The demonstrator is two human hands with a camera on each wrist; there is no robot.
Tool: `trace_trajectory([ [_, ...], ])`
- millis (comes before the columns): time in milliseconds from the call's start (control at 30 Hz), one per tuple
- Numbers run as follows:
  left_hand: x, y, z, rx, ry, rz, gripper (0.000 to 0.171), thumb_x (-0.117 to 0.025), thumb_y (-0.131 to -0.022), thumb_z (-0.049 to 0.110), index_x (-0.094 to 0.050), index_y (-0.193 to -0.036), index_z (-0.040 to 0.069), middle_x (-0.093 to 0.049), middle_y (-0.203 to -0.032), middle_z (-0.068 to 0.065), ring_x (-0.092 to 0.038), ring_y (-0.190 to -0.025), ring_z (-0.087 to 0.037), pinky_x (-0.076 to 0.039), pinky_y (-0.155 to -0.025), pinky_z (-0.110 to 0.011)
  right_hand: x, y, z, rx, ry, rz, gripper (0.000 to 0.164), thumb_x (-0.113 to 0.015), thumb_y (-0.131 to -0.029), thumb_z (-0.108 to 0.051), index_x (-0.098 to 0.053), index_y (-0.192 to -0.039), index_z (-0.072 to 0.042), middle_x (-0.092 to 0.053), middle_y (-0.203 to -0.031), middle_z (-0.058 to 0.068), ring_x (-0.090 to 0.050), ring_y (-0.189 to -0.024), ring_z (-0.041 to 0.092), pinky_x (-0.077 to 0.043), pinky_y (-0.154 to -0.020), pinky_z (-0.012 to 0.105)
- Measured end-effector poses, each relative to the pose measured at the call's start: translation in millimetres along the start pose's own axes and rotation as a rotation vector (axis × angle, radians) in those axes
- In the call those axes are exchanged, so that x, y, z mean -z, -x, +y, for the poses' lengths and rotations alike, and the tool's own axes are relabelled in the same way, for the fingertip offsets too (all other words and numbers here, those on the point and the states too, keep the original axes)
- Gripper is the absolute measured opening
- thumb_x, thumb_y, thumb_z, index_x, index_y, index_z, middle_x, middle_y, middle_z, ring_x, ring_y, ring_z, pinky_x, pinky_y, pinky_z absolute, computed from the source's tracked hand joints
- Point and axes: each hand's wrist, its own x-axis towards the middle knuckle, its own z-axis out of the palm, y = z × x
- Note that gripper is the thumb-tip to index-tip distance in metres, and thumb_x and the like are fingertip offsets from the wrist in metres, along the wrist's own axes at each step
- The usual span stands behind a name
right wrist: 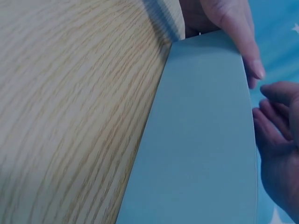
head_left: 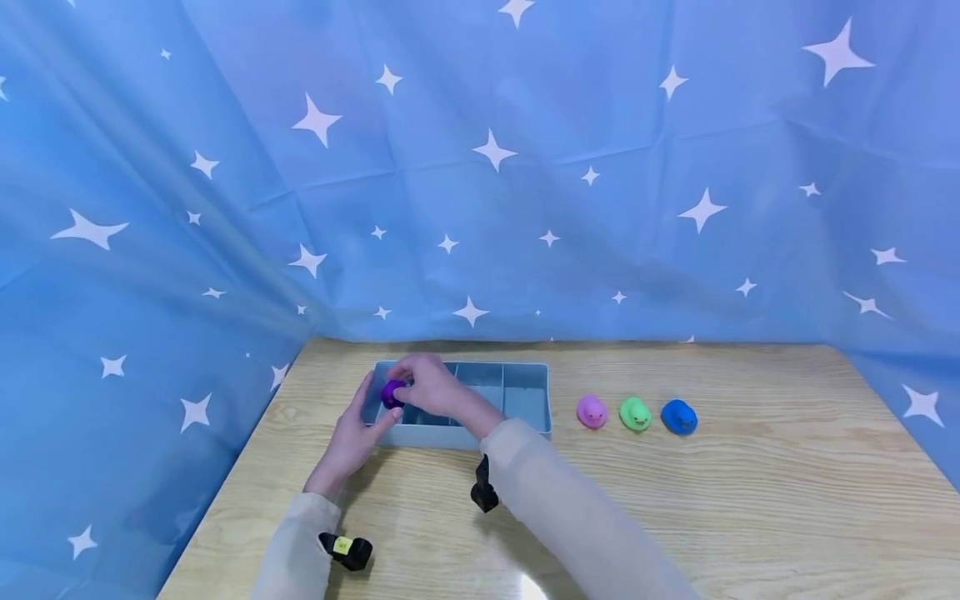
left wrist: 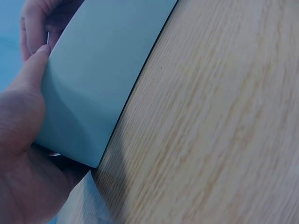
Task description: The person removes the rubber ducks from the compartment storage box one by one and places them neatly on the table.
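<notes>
A pale blue divided box (head_left: 527, 400) lies lengthwise on the table. My left hand (head_left: 352, 433) grips its left end, with the thumb over the front rim and the fingers along the end wall. Over the leftmost compartment, my right hand (head_left: 431, 387) pinches a small rounded purple toy (head_left: 392, 394) between thumb and fingers. In the left wrist view, the left hand (left wrist: 21, 126) holds the corner of the box (left wrist: 98, 79). The right wrist view has the right hand (right wrist: 280, 135) behind the front wall (right wrist: 196, 126), which hides the purple toy there.
Right of the box, a pink toy duck (head_left: 592, 412), a green toy duck (head_left: 636, 414) and a blue toy duck (head_left: 679, 417) stand in a row on the wooden table (head_left: 750, 500). A blue curtain with white stars (head_left: 570, 200) hangs behind the table and on the left.
</notes>
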Motion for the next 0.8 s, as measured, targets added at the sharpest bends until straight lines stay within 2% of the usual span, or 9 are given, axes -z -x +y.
trace_trajectory([
  [133,0.4,1.5,-2.1,-0.003,0.002,0.011,0.094,-0.069,-0.100,0.037,-0.007,-0.166,0.012,-0.023,-0.165,-0.026,-0.020,-0.151,-0.046,-0.021,-0.120,-0.062,-5.5,-4.6,-3.0,-0.001,-0.016,-0.031,0.030,-0.070,-0.098,-0.007,-0.069,-0.128,-0.003,-0.071,-0.119,0.010,-0.067,-0.108,0.018,-0.056,-0.088,0.024],
  [333,-6.1,0.5,-1.5,-0.024,0.015,0.014,0.096,-0.070,-0.099,0.039,-0.008,-0.166,0.009,-0.022,-0.165,-0.026,-0.020,-0.152,-0.046,-0.020,-0.120,-0.061,-5.7,-8.9,3.3,-0.045,-0.045,-0.018,0.031,-0.072,-0.097,-0.005,-0.070,-0.127,-0.005,-0.071,-0.121,0.009,-0.066,-0.114,0.024,-0.056,-0.093,0.031],
  [400,-6.5,0.0,-0.6,-0.019,0.018,0.008,0.097,-0.071,-0.098,0.038,-0.008,-0.166,0.010,-0.022,-0.166,-0.026,-0.021,-0.151,-0.046,-0.021,-0.120,-0.062,-4.9,-11.2,4.6,-0.050,-0.037,-0.022,0.031,-0.073,-0.096,-0.006,-0.070,-0.127,-0.005,-0.071,-0.121,0.009,-0.066,-0.114,0.025,-0.056,-0.094,0.031],
  [500,-5.0,-0.4,0.6,-0.009,0.030,-0.004,0.099,-0.073,-0.097,0.036,-0.006,-0.166,0.012,-0.021,-0.166,-0.024,-0.022,-0.151,-0.046,-0.024,-0.118,-0.063,-3.7,-16.0,3.5,-0.046,0.039,-0.045,0.029,-0.074,-0.095,-0.008,-0.072,-0.125,-0.006,-0.072,-0.119,0.008,-0.067,-0.112,0.023,-0.054,-0.095,0.031],
  [600,-3.1,-0.4,1.4,-0.001,0.034,-0.010,0.102,-0.075,-0.095,0.036,-0.006,-0.166,0.013,-0.022,-0.166,-0.023,-0.031,-0.147,-0.046,-0.031,-0.116,-0.062,-2.1,-21.3,2.6,-0.044,0.124,-0.060,0.027,-0.075,-0.095,-0.010,-0.074,-0.122,-0.008,-0.073,-0.116,0.005,-0.068,-0.108,0.020,-0.054,-0.095,0.030],
  [700,-1.6,-0.6,0.3,0.007,0.032,-0.011,0.103,-0.076,-0.095,0.036,-0.006,-0.166,0.014,-0.024,-0.166,-0.023,-0.048,-0.137,-0.045,-0.040,-0.111,-0.059,-2.0,-25.7,3.8,-0.046,0.174,-0.056,0.026,-0.077,-0.094,-0.011,-0.076,-0.120,-0.009,-0.075,-0.113,0.003,-0.069,-0.105,0.017,-0.055,-0.092,0.028],
  [767,-0.3,-0.5,-1.2,0.015,0.040,-0.013,0.102,-0.076,-0.095,0.034,-0.005,-0.166,0.014,-0.023,-0.166,-0.023,-0.052,-0.133,-0.045,-0.042,-0.110,-0.058,-3.3,-27.7,5.2,-0.046,0.167,-0.051,0.027,-0.078,-0.093,-0.011,-0.076,-0.119,-0.008,-0.075,-0.112,0.003,-0.069,-0.104,0.017,-0.056,-0.090,0.028],
  [800,0.3,-0.4,-1.9,0.018,0.046,-0.013,0.102,-0.076,-0.095,0.034,-0.005,-0.166,0.014,-0.022,-0.166,-0.023,-0.050,-0.135,-0.044,-0.041,-0.111,-0.059,-4.2,-28.5,6.0,-0.044,0.164,-0.050,0.027,-0.078,-0.093,-0.011,-0.076,-0.119,-0.008,-0.075,-0.112,0.003,-0.069,-0.104,0.017,-0.056,-0.089,0.027],
])
